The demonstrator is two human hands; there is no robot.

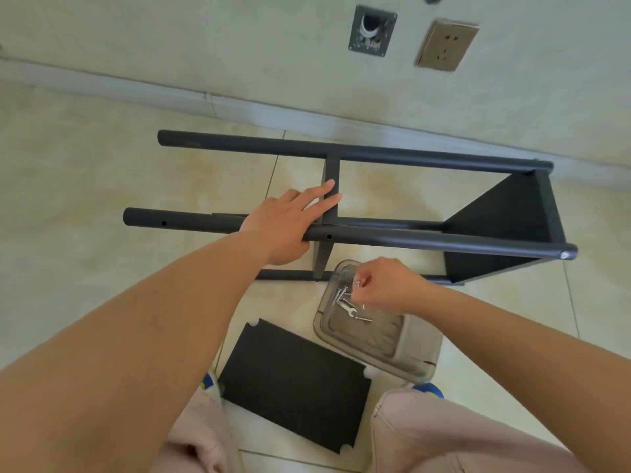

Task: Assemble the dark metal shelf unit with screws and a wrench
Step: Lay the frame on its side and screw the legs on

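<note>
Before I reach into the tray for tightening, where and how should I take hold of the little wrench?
Probably by its bare handle end, from above. The wrench lies flat among screws in the clear tray; its upper-left end is free, while the open jaw end lower right sits near a screw. The right hand already hovers there.

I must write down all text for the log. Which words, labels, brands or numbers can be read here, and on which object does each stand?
No text can be read in this picture.
The dark wall plate has small pale marks along its lower edge, too blurred to read.
The wall socket, shelf frame, loose shelf panel and plastic tray carry no visible lettering.
</note>
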